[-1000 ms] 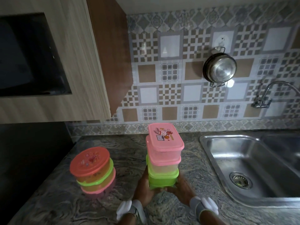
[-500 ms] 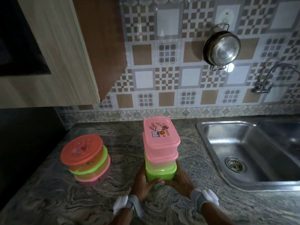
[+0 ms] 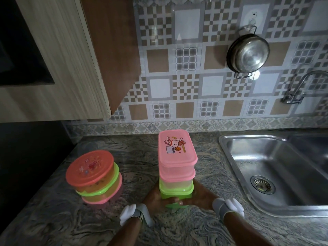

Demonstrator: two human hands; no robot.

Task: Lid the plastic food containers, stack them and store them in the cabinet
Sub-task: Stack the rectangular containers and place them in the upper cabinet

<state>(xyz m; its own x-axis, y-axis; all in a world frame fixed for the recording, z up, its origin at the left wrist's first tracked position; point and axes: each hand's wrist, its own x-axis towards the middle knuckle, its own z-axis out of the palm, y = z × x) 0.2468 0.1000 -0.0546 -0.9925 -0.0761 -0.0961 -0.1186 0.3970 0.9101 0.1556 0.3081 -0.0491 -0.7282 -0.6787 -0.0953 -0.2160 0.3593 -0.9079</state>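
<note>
A stack of rectangular lidded containers [image 3: 176, 166], two pink over green, stands upright at the middle of the counter; a cartoon rabbit is printed on the top lid. My left hand [image 3: 155, 197] and my right hand [image 3: 201, 197] clasp the green bottom container from both sides. To the left a second stack of three round lidded containers [image 3: 94, 177], orange over green over pink, stands alone on the counter. Up at the left hangs the wall cabinet with its brown door [image 3: 110, 50] swung open.
The marbled stone counter [image 3: 53, 219] runs below. A steel sink [image 3: 276, 167] lies at the right with a tap [image 3: 298, 87] above it. A steel bowl [image 3: 248, 55] hangs on the tiled wall. A dark area [image 3: 30, 155] fills the left.
The view has tilted down and come closer. Both hands keep hold of the rectangular stack, which sits slightly lower and nearer in frame. The round stack has not moved.
</note>
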